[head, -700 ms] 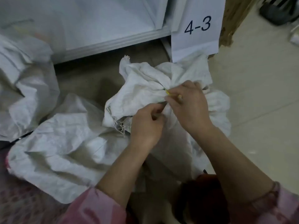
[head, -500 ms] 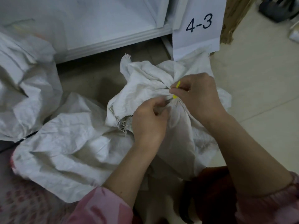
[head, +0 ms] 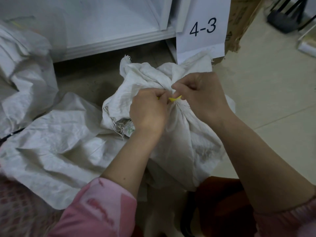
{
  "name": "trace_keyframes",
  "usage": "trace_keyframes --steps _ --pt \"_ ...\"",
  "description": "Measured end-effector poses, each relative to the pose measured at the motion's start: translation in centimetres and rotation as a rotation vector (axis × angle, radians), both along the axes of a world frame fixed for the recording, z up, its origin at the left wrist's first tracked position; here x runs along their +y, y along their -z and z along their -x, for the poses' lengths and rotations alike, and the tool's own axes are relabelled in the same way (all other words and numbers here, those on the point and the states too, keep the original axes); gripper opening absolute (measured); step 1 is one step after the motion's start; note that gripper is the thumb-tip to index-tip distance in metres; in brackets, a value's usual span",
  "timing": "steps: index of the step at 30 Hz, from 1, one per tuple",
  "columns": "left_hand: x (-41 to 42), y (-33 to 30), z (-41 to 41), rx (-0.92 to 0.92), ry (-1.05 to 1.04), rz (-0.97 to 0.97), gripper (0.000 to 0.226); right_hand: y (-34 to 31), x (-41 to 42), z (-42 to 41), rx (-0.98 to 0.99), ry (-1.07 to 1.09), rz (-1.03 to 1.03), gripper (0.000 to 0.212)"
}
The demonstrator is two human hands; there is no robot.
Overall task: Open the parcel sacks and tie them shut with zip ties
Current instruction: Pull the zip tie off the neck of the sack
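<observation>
Pale floor tiles (head: 273, 86) and the base of a white shelving unit (head: 109, 43) form the background, with a paper label (head: 201, 29) reading "4-3" hanging beyond the hands. Centre: a white woven parcel sack (head: 184, 144) stands on the floor, its mouth gathered into a bunched neck directly between the two hands; its contents are hidden by the fabric. A yellow zip tie (head: 174, 98) crosses this neck. The left hand (head: 147, 113) has its fingers curled and pinches the tie's left portion, a small yellow tip showing at its knuckles. The right hand (head: 201, 98) has its fingers curled against the neck at the tie's right portion; whether they pinch the tie or the gathered fabric cannot be told. Frayed threads (head: 118, 125) hang from the sack's folded rim just left of the left hand. Farther left of the fingers, a second white sack (head: 56, 144) lies flattened and crumpled on the floor, and a third crumpled sack (head: 25, 79) rests beyond it. Pink sleeves (head: 99, 209) cover both forearms near the lower edge. A brown cardboard box (head: 239, 19) stands behind the label, well beyond the right hand.
</observation>
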State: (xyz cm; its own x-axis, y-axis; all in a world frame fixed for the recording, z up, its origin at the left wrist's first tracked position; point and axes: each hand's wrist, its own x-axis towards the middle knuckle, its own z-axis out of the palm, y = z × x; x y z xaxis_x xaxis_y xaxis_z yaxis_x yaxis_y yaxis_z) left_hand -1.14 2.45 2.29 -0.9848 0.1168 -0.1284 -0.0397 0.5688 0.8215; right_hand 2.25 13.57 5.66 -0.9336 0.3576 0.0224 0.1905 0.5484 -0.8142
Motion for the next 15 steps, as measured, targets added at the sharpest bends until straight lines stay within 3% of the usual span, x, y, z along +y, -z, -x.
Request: trace_keyframes --steps 6,10,15 --pt "-0.4 -0.8 0.0 -0.146 0.112 0.123 0.028 2.1 0.9 0.0 -0.1 -0.064 -0.448 0.015" --pt "-0.5 -1.1 0.1 -0.166 0.122 0.173 0.019 2.4 0.6 0.2 -0.119 -0.096 -0.553 0.021" --pt "-0.5 -1.7 -0.1 -0.281 0.096 0.021 0.021 3.0 0.6 -0.1 -0.017 -0.077 -0.667 0.015"
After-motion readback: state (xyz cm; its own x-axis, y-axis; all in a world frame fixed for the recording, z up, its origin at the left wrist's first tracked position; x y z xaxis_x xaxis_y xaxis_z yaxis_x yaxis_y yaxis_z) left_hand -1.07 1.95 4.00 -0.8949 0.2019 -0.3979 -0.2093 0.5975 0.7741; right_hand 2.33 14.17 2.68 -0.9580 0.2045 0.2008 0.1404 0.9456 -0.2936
